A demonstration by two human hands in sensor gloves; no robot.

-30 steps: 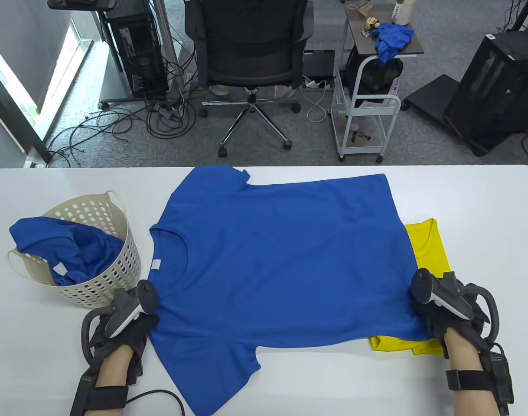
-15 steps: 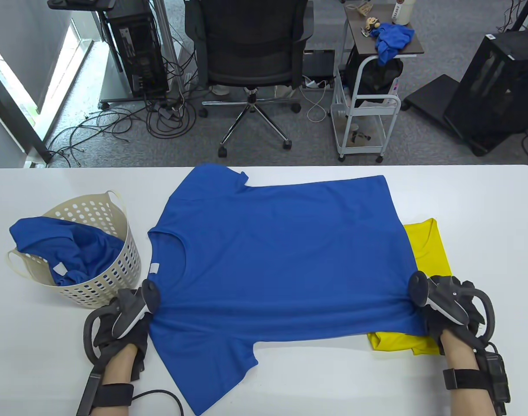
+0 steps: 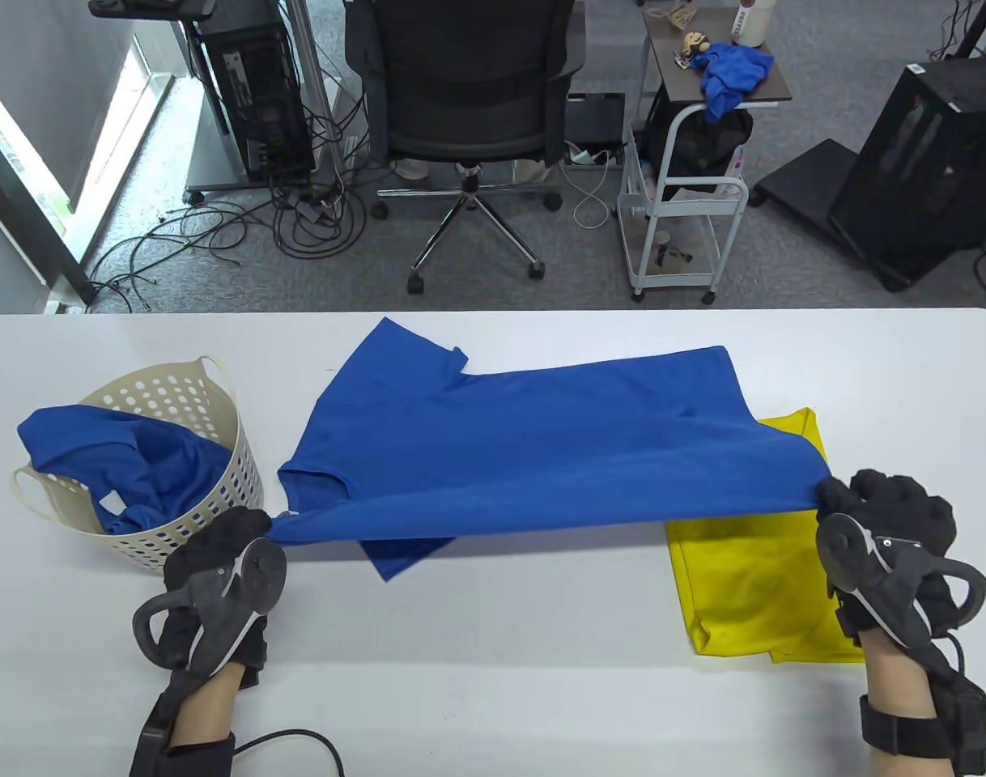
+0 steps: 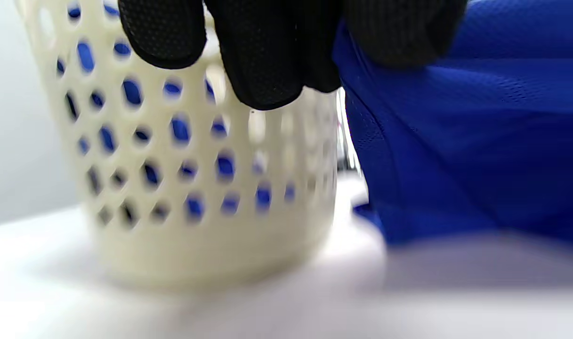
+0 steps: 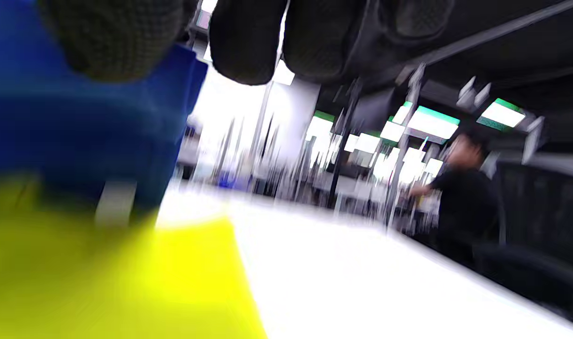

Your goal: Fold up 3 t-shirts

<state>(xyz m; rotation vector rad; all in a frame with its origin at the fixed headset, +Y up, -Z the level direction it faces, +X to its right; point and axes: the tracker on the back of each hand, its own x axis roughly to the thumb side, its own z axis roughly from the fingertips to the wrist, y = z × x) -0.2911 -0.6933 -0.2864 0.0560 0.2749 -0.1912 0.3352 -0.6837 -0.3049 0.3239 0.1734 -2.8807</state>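
left hand (image 3: 218,566): near the front-left of the tabletop (image 3: 493,696), just beside the basket; gloved fingers (image 4: 267,56) curled and pinching the shoulder edge of the blue t-shirt (image 3: 525,437), as the left wrist view shows.
right hand (image 3: 890,526): near the front-right of the tabletop, raised over the yellow t-shirt; fingers curled round the hem corner of the blue t-shirt.
trackers: one strapped to the back of each hand; fingers free of them.
blue t-shirt: stretched taut between the two hands across the middle of the tabletop; near edge lifted off the surface, far edge and far sleeve lying flat toward the back edge; near sleeve hanging beneath the lifted edge, its tip showing below it; collar end to the left, hem to the right.
yellow t-shirt (image 3: 752,591): folded, flat at the right side of the tabletop toward the front edge; its far part covered by the hem of the blue t-shirt.
basket (image 3: 218,477): cream, perforated, upright at the left side of the tabletop, touching or just beside the left hand; cannot tell which.
basket contents: a crumpled second blue shirt (image 3: 96,461), spilling over the left rim.
right wrist view: heavily blurred; only blue cloth above yellow cloth is legible.
beyond the tabletop: an office chair (image 3: 469,89) and a small cart (image 3: 679,227) on the floor.
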